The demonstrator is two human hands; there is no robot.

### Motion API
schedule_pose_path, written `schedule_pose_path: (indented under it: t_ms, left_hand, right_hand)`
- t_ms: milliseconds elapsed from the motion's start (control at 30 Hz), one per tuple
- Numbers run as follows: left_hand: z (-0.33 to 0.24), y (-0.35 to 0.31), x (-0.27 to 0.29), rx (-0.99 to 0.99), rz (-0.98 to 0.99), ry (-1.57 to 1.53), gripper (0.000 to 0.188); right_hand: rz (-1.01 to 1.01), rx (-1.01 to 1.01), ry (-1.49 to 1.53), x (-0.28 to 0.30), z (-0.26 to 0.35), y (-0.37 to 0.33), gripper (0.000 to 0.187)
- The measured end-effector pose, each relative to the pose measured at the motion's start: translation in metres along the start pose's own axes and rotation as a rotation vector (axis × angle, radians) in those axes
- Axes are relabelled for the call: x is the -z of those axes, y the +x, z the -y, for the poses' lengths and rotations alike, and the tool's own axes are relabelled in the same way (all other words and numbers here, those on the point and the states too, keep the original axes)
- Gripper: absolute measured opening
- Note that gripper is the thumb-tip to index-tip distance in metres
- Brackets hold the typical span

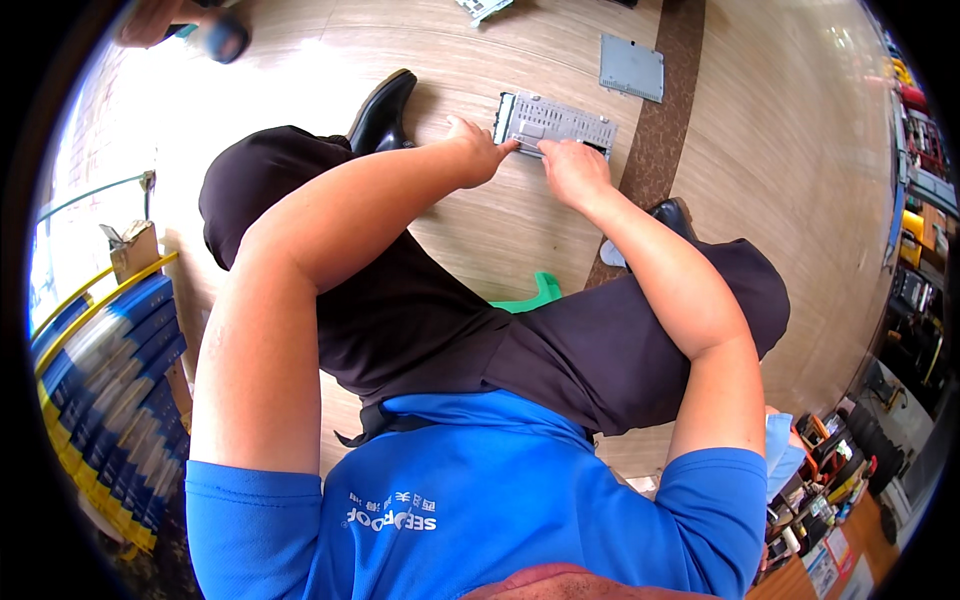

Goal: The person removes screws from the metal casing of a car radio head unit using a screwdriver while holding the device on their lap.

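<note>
A flat silver metal electronics unit [565,122] with a slotted top lies on the floor in front of me. My left hand [478,155] is at its near left corner, with a fingertip against the edge. Fingers bent, my right hand [578,172] presses at the near side of the unit. A thin light strip or rod seems to run between the two hands, but it is too small to tell. The undersides of both hands are hidden.
A grey metal cover plate [631,68] lies beyond the unit to the right, by a dark floor strip [655,140]. Another metal part [484,10] lies at the far edge. Beneath me is a green plastic stool [540,292]. Blue bins [120,370] stand left, cluttered shelves right.
</note>
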State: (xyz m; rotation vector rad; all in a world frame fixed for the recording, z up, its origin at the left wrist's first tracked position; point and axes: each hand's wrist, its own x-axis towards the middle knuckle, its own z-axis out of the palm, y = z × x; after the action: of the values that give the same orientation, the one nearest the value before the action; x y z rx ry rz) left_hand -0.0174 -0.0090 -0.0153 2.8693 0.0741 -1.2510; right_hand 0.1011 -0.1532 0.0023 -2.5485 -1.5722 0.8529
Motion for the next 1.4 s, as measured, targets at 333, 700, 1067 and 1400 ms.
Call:
schedule_pose_path:
  t_ms: [333,700,1067,1400]
  left_hand:
    - [0.0,0.001,-0.001,0.001,-0.002,0.006,0.068]
    - [0.003,0.002,-0.004,-0.01,-0.006,0.002,0.066]
    - [0.002,0.003,-0.004,-0.008,-0.009,0.005,0.068]
    - [0.001,0.0,0.001,-0.007,0.012,0.011,0.069]
  right_hand:
    - [-0.091,0.135,-0.25,0.001,-0.006,0.005,0.018]
    - [0.035,0.056,-0.208,0.006,0.004,0.009,0.022]
    - [0.087,-0.116,0.31,-0.02,0.003,0.014,0.027]
    - [-0.014,0.087,-0.166,0.007,-0.004,0.003,0.021]
